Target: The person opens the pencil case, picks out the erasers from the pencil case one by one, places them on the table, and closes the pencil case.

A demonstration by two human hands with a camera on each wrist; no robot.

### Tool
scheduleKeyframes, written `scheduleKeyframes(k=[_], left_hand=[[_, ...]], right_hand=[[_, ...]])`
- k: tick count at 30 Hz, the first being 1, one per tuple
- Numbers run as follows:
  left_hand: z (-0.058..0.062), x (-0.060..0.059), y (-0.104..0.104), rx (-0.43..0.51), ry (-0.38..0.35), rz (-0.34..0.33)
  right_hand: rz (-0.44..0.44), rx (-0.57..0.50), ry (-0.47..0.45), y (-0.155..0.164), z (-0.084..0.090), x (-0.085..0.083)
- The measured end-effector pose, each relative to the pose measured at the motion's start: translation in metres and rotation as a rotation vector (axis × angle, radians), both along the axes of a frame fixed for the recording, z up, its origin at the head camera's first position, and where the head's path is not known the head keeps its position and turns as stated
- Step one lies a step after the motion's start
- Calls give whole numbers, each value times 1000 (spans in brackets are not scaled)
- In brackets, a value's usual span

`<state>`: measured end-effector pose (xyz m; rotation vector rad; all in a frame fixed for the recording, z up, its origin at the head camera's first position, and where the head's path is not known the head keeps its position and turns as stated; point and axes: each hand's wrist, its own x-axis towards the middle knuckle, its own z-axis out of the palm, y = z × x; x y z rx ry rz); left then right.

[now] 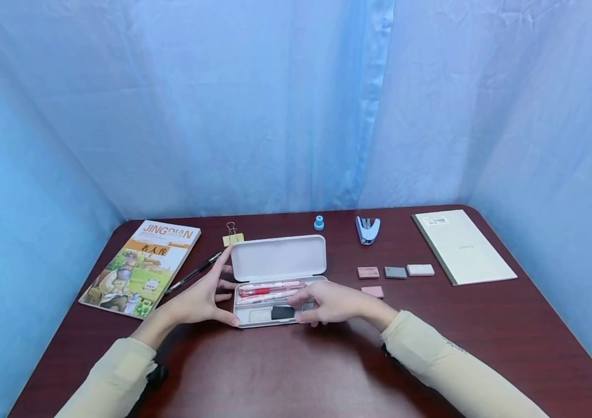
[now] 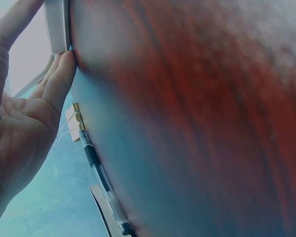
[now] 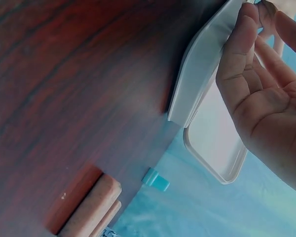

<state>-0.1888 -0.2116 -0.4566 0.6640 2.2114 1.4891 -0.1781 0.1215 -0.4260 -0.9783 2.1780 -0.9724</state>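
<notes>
While open near the tabletop (image 1: 296, 371) middle, lay flat with lid (image 1: 278, 258) tipped back toward twelve o'clock: a white pencil case (image 1: 275, 316) holding pens (image 1: 269, 288) and erasers. Braced at its nine o'clock end by the left hand (image 1: 198, 302), fingers straight, thumb on the near corner, forefinger on the lid corner, likely to keep it from sliding. Rested over the three o'clock end, the right hand (image 1: 334, 303), grip relaxed, grasping nothing visible. Lay at ten o'clock: a black pen (image 1: 193, 271) beside a book (image 1: 141, 267).

Book (image 1: 141, 268) left of pencil case (image 1: 279, 281); notebook (image 1: 462, 246) far right.
</notes>
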Motion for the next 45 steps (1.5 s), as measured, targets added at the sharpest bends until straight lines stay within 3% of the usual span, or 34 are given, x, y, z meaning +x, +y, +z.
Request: scheduleKeyframes(k=[22,34,42,45], left_hand=[[0,-1,0,-7,0,3],[1,0,-1,-10,-9,3],[1,-1,-1,-10,-5,0],[1,-1,-1,-9,-5,-1]], right_hand=[[-30,43,64,-5,0,3],[-35,10,55,-4,0,3],[-52,-5,157,-8,-1,2],[-38,8,237,-11,-3,3]])
